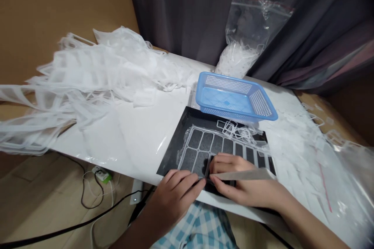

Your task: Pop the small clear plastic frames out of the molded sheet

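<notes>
A translucent white sheet of rounded rectangular frames (199,150) lies on a black mat (178,140). My left hand (179,190) rests at the sheet's near edge, fingers extended and slightly bent, its tip close to my right hand. My right hand (236,179) is closed in a pinch on a thin translucent strip (248,175), which trails to the right across the back of the hand. What lies beneath my right fingers is hidden. Several loose white frame-shaped rings (236,130) are piled at the mat's far side.
Behind the mat stands a blue plastic basket (233,101). A clear zip bag (242,46) of white pieces leans by the dark curtain. White translucent sheets (102,66) are heaped on the left; more plastic film (306,155) covers the right. Cables and a power strip (102,174) lie below the table.
</notes>
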Tool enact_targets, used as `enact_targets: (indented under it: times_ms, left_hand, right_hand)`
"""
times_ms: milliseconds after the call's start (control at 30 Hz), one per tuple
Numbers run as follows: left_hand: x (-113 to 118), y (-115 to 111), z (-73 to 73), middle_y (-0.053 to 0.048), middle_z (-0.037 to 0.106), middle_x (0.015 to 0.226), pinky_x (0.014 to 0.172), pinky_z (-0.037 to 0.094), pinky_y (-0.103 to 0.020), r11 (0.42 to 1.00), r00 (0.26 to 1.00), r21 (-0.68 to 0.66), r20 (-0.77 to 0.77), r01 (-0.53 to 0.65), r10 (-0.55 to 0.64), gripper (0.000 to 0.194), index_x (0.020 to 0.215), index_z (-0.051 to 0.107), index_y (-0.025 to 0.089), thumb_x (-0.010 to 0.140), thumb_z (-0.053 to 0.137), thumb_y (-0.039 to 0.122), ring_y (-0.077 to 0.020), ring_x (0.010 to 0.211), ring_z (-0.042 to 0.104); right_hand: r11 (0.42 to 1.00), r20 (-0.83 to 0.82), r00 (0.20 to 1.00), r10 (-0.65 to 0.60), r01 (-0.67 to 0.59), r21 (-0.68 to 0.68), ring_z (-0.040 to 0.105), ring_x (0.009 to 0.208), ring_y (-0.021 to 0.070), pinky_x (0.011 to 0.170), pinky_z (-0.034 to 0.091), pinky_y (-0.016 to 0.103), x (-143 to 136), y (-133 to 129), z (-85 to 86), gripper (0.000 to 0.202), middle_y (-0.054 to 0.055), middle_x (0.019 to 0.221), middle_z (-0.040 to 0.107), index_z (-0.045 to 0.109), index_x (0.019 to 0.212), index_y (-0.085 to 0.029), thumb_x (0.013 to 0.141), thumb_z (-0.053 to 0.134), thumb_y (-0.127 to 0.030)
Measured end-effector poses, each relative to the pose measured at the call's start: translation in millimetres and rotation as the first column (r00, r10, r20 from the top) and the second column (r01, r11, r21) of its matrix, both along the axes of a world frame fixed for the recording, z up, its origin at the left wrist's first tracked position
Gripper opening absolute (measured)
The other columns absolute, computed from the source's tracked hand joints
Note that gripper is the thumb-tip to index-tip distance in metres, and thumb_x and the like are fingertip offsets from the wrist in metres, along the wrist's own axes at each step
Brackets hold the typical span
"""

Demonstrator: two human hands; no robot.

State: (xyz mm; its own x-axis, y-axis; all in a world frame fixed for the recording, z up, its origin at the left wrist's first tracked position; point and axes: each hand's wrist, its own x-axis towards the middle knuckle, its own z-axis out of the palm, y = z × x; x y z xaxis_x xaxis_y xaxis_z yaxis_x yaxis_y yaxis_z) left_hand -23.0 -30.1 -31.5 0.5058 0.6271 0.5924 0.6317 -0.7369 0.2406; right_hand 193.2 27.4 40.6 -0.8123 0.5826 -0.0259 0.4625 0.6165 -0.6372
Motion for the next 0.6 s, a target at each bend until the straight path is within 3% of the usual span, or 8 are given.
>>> enact_targets:
  times_ms: [133,333,600]
  left_hand:
    - [1,0,-1.9,-0.003,0.067,0.097,0.084,0.041,-0.032,1.000,1.000,0.013,-0.004,-0.007,0.008,0.032,0.110,0.067,0.016,0.096,0.040,0.005,-0.0171,0.094,0.055]
    - [2,0,1.1,-0.003,0.068,0.094,0.079,0.042,-0.031,0.999,1.000,0.038,0.001,-0.023,0.022,0.030,0.104,0.067,0.017,0.095,0.041,0.006,-0.0166,0.090,0.056]
    - [3,3,2.4,-0.003,0.067,0.093,0.078,0.041,-0.031,0.999,1.000,0.037,0.010,-0.025,0.025,0.033,0.107,0.067,0.017,0.094,0.040,0.005,-0.0168,0.089,0.056]
  right_hand:
    - [0.991,0.094,0.995,0.031,-0.042,0.124,0.049,0.074,0.0177,0.068,0.042,0.031,-5,-5,-1.0,0.026,0.005,0.076,0.055,0.052,0.075,-0.018,0.098,0.039,-0.016]
    - [0.976,0.114,0.992,-0.051,0.025,0.214,0.048,0.071,0.0176,0.070,0.043,0.032,-12,-15,-5.9,0.025,0.004,0.073,0.053,0.053,0.073,-0.017,0.094,0.040,-0.013]
    - [0.995,0.010,0.997,-0.082,0.083,-0.049,0.054,0.075,0.0147,0.068,0.042,0.028,-6,-8,1.9,0.032,0.002,0.077,0.055,0.047,0.071,-0.018,0.102,0.037,-0.017]
